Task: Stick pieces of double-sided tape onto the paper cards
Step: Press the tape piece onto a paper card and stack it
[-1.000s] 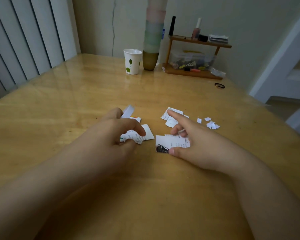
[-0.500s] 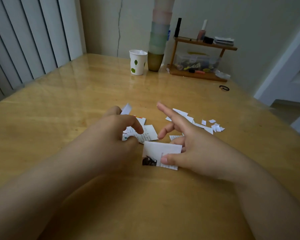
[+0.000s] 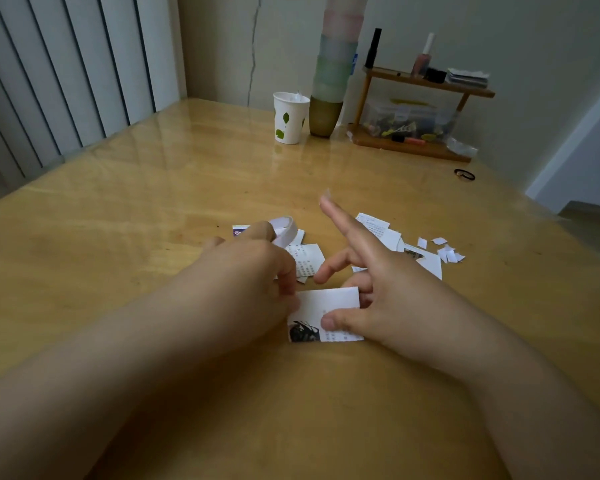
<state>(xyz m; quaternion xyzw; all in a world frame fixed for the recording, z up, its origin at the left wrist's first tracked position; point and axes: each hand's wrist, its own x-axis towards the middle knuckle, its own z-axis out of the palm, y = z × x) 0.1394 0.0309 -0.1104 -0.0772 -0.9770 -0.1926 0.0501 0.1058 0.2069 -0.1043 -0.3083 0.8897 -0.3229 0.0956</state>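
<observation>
Over table (image 3: pixel 153 220), hands (image 3: pixel 378 299) pinch card (image 3: pixel 326 306)

We pinch a paper card (image 3: pixel 326 315) with our right hand (image 3: pixel 378 292) while our left hand (image 3: pixel 253 271) grips a tape roll (image 3: pixel 284 233) over the wooden table (image 3: pixel 153 209).

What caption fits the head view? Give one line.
Right hand pinches a paper card while left hand holds tape.

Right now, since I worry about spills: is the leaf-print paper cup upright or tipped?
Upright. The paper cup stands on its base on the table, open rim upward.
</observation>
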